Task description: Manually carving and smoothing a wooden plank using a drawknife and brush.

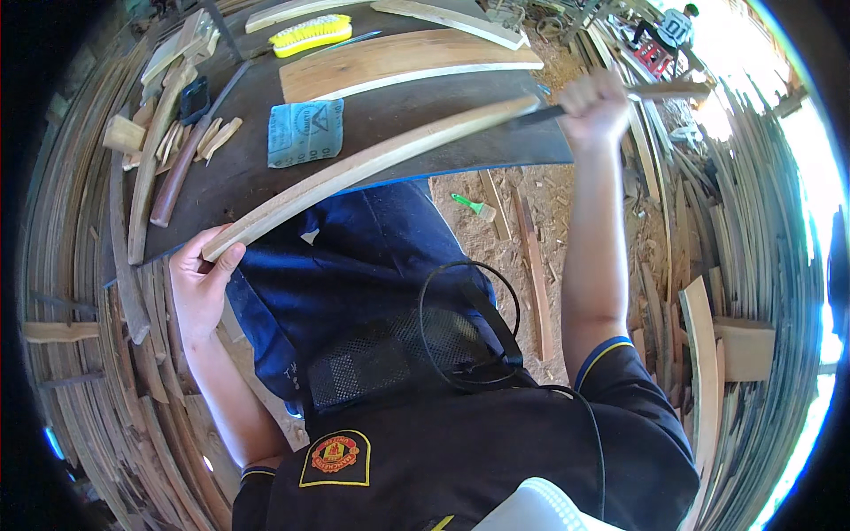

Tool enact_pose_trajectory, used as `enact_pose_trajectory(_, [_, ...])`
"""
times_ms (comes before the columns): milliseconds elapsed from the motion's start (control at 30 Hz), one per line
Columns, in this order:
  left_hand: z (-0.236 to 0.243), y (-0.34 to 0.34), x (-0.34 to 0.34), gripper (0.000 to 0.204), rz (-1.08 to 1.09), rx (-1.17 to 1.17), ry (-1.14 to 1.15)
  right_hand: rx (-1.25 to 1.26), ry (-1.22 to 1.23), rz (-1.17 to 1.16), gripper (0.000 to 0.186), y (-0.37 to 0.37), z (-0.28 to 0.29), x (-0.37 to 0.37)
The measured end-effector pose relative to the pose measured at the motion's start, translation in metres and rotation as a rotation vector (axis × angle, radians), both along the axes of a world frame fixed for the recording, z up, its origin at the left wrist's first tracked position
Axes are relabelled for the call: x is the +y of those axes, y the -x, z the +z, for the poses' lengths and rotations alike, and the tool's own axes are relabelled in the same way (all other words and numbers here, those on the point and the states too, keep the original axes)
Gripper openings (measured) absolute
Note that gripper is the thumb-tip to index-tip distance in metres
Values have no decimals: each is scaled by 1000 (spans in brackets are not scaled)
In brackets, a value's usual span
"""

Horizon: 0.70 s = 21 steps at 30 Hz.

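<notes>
Wood, a long pale curved strip [372,161], slants across my view from near left to far right, crossing above the near edge of the dark bench [381,113]. I have the left hand [202,276] gripping its near end, thumb against the near side, while the right hand [591,108] is closed in a fist around a dark-bladed tool [542,114], what looks like its wooden handle jutting out to the right. The blade meets or overlaps the strip's far end; I cannot tell which. I would worry about the strip twisting, since I see only the left hand gripping it; the blade could then skid off the narrow edge. The looped black cable [423,310] above the lap might snag a lowered arm. On the blue-edged bench I see a sandpaper sheet [305,133], a curved board [416,64] and a yellow brush [312,37] farther back, with a long-handled tool [183,171] among offcuts [219,140] at left. The dusty floor [556,208] carries a green-handled paintbrush [474,208]; timber stacks [761,212] line both sides, and a person [676,29] sits far right.
</notes>
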<state>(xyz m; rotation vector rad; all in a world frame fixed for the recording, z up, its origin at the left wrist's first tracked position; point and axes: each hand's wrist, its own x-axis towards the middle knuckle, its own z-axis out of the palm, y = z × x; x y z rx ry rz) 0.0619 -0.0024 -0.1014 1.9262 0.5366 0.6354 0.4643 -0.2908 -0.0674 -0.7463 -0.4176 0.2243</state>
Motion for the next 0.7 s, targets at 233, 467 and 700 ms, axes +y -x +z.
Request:
enact_pose_trajectory(233, [0, 10, 3, 31, 5, -1, 15, -119, -118, 213, 49, 25, 18, -2])
enact_pose_trajectory(467, [3, 16, 13, 31, 13, 113, 89, -77, -106, 53, 48, -2, 14, -32])
enact_pose_trajectory(700, [-1, 12, 21, 32, -31, 48, 52, -36, -178, 124, 48, -13, 8, -34])
